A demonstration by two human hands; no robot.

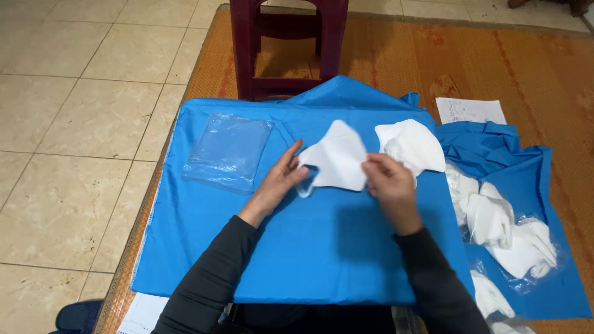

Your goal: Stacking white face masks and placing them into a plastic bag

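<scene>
Together, the two hands hold one white fabric piece (336,162) just above the middle of a blue cloth (297,247) spread flat over a woven mat on the floor. The left hand (279,179) has its fingers curled under the piece's lower left corner, pinching it there, while the right hand (388,180) pinches the right edge between thumb and fingertips. The piece lies between them, its long axis running roughly from lower left to upper right, tilted and partly lifted off the cloth; both hands touch it, so neither is nearer. Just beyond the right hand, toward the far right corner of the blue cloth, a second white piece (413,143) rests, close to the one held. Near the far left corner lies a clear plastic bag (228,151), flat, well apart from the hands. Off the right edge, on more crumpled blue fabric (495,148), sits a heap of white pieces (501,229), some in clear wrapping, with a sheet of paper (470,111) beyond. A dark red plastic stool (288,43) stands at the far edge.
</scene>
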